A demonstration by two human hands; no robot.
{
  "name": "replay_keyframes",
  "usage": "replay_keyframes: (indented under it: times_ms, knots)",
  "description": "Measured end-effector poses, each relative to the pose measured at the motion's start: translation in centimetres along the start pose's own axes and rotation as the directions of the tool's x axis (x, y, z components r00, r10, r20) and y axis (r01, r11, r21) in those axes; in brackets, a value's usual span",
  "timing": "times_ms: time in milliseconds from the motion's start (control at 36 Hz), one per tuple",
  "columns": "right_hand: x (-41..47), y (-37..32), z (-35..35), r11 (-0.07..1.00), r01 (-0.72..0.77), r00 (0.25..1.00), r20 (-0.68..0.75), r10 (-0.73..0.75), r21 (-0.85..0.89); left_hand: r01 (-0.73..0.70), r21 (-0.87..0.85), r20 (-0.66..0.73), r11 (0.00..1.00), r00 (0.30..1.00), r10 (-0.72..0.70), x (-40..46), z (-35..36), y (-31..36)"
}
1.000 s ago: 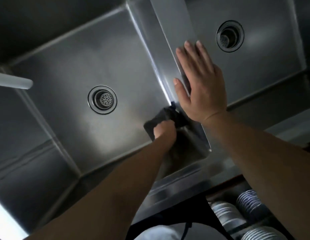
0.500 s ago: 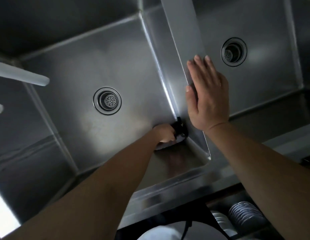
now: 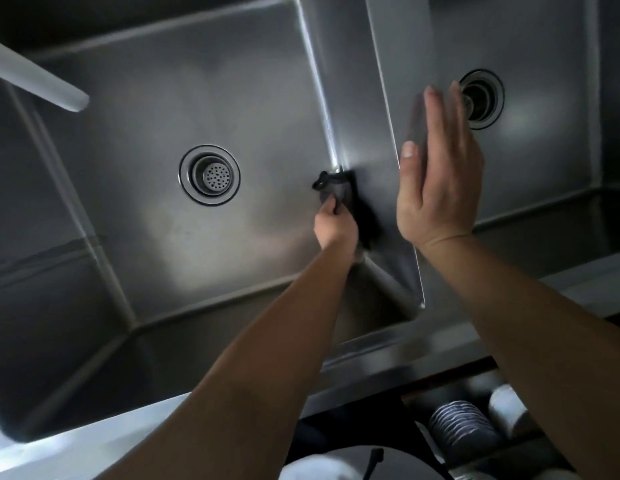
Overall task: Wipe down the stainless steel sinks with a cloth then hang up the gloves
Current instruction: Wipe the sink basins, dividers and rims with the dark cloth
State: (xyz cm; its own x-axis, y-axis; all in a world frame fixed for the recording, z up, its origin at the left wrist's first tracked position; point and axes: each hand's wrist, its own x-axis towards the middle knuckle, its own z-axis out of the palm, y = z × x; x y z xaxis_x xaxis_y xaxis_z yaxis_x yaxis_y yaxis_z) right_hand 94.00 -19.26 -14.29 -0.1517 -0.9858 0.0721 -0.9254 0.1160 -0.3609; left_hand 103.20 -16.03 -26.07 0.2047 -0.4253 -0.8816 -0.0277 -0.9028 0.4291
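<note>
We wipe the left sink with a dark cloth.

Our left hand is curled round the cloth, gripping it and pressing it low into the left sink, where the floor meets the right wall, at the foot of the divider. The cloth lies to the right of the left drain, well apart from it. Our right hand holds nothing: its fingers are straight and together, and it is raised flat along the divider's top edge; we cannot tell whether it touches the steel. Its fingertips partly cover the right drain in the right sink. A pale spout reaches in at upper left. Stacked plates sit below the front rim. No gloves are in view.
</note>
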Motion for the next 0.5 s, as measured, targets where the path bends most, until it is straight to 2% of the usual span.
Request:
replay_keyframes:
  times_ms: [139, 250, 417, 500]
  knots:
    - [0.0, -0.2, 0.0, 1.000, -0.006, 1.000, 0.024, 0.006, -0.010, 0.094, -0.161, -0.003, 0.982, 0.995, -0.096, -0.6, 0.7, 0.7]
    - [0.1, -0.3, -0.1, 0.999, -0.019, 0.999, 0.050, 0.021, -0.037, 0.118, -0.234, 0.039, 0.965, 0.993, -0.112, -0.7, -0.1, 1.8]
    - [0.2, -0.3, 0.1, 0.993, -0.031, 0.997, 0.072, 0.040, -0.117, 0.004, -0.299, 0.077, 0.954, 0.997, 0.020, -3.0, -1.0, 4.4]
    - [0.1, -0.2, 0.2, 0.989, -0.042, 0.995, 0.084, 0.054, -0.143, -0.045, -0.315, 0.143, 0.948, 0.985, 0.094, -5.2, -2.2, 5.2]
